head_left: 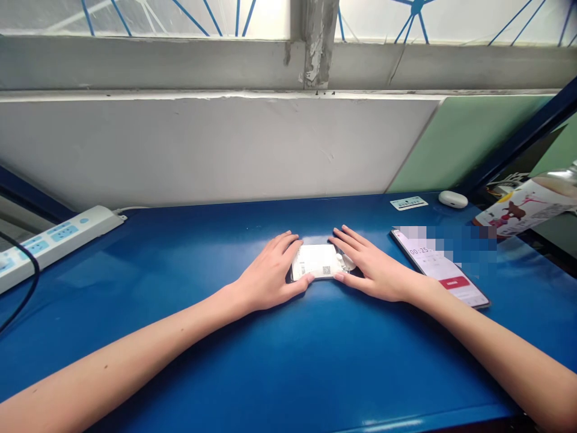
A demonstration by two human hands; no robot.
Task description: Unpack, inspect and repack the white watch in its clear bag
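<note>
Head view: white packet (318,261) (printed code on top) lies flat at the middle of the blue table (288,361). Left hand (270,273) and right hand (372,267) rest palm-down, fingers extended, touching its side edges. Phone (444,273) lies just beside the right hand.

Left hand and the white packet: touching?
Touching. Head view: the left hand lies with fingers over the left edge of the white packet, thumb against its near edge, no gap.
</note>
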